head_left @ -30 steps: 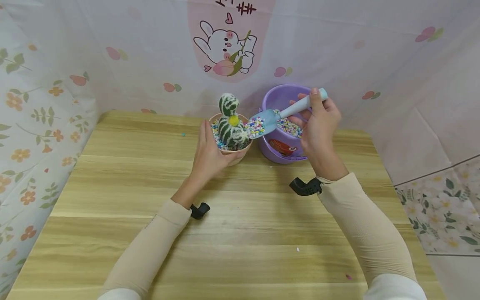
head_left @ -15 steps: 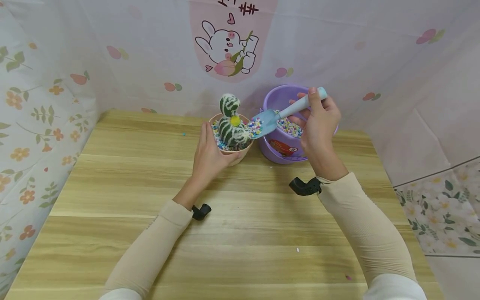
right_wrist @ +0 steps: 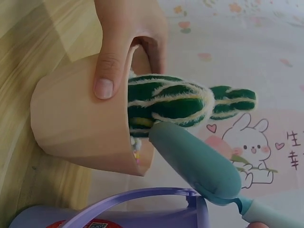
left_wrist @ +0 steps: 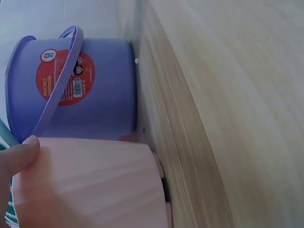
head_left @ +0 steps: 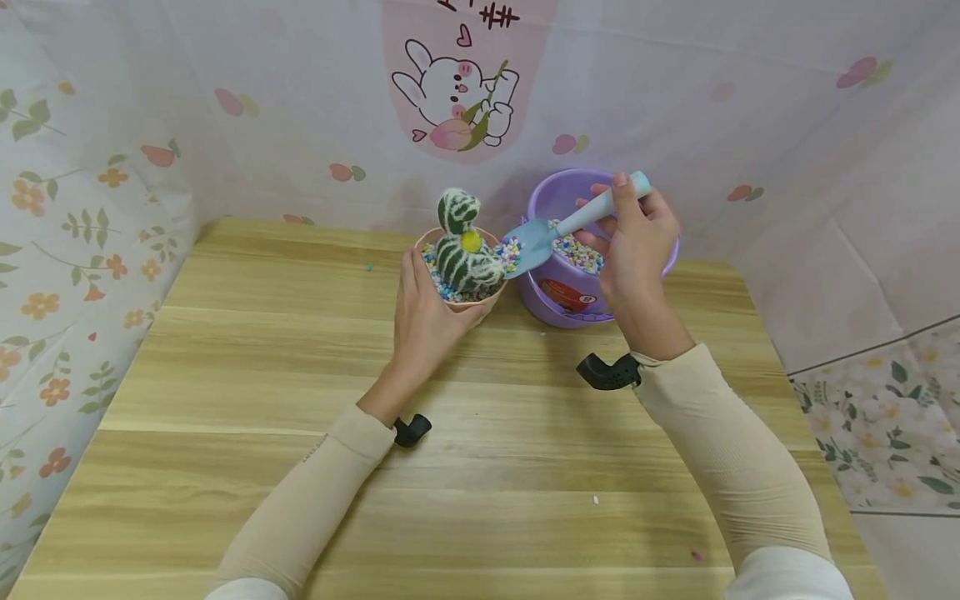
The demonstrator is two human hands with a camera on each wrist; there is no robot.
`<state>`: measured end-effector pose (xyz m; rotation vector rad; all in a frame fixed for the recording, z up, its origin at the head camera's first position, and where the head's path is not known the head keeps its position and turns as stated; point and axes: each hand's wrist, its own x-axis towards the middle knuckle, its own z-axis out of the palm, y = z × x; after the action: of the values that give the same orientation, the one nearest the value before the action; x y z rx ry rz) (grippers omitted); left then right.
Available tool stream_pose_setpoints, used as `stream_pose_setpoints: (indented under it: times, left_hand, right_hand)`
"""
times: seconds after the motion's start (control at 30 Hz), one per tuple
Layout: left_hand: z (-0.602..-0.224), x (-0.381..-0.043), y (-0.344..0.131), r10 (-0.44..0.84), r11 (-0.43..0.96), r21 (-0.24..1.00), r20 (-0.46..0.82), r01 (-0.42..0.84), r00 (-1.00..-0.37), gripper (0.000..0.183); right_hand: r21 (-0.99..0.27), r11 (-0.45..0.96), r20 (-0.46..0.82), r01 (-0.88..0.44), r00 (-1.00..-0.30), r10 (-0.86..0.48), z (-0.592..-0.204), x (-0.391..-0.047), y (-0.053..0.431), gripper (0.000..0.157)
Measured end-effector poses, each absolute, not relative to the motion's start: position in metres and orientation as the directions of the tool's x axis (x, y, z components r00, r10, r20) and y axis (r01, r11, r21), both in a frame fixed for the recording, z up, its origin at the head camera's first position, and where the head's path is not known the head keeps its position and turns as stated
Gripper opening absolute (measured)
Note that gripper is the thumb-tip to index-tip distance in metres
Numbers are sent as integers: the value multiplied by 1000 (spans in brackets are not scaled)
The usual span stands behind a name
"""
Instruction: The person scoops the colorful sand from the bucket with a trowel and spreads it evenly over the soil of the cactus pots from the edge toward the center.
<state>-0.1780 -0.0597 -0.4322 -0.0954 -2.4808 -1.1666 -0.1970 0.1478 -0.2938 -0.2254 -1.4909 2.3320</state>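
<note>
A green, white-striped cactus with a yellow bloom stands in a peach plastic pot, among small coloured pebbles. My left hand grips the pot at its rim, thumb on the near side and fingers along the left. In my right hand is the pale handle of a light blue trowel, slanting down to the left. Its blade tip reaches the pot's right rim with some coloured pebbles on it. Seen in the right wrist view, the blade's underside hides part of the cactus base.
Just right of the pot stands a purple bucket with a hinged handle and coloured pebbles inside, partly behind the trowel and right hand. Stray pebbles lie on the wooden table. A printed cloth hangs close behind.
The pebbles on the trowel blade have become fewer and sit nearer its tip. The left wrist has shifted slightly right, while both hands keep their holds.
</note>
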Motion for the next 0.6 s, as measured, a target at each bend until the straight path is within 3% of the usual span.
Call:
stream_pose_setpoints:
  times: [0.6]
  left_hand:
    - [-430,-175,-52,-131,713,680,370,172,-920,129]
  right_hand:
    - [-927,-305,97,-220,-924,371,-297,-197,142,25]
